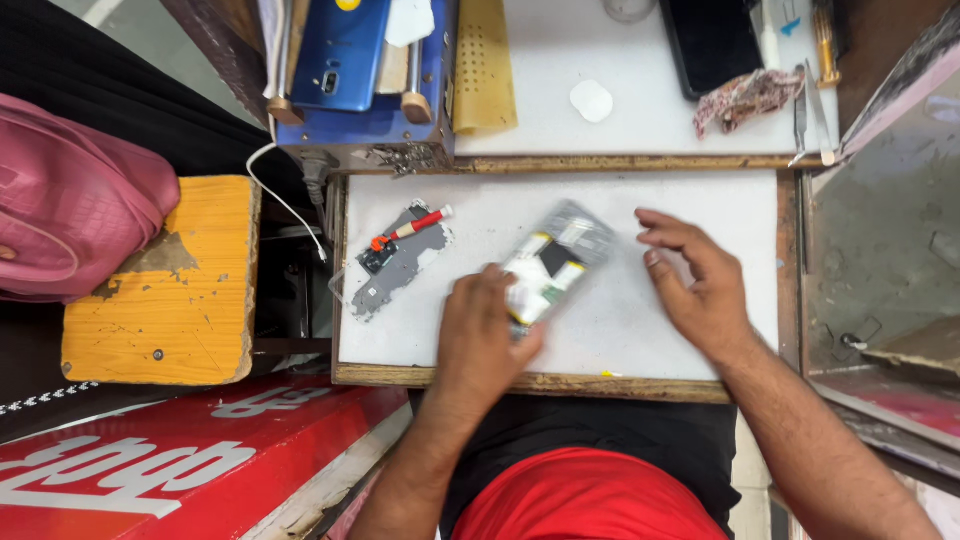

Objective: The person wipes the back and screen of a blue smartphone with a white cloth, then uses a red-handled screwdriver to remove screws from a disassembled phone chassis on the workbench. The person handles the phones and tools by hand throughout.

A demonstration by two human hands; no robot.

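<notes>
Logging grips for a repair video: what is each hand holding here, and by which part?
The left hand grips the opened phone by its lower end, near the person. The right hand holds nothing; it hovers open over the white work board.

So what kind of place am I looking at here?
Most likely a phone repair stall: the left hand holds an opened phone on a white work board, a removed cover with a red screwdriver lies beside it, and tweezers sit behind.

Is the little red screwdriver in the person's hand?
No, the red screwdriver lies on a grey phone part, away from both hands.
</notes>
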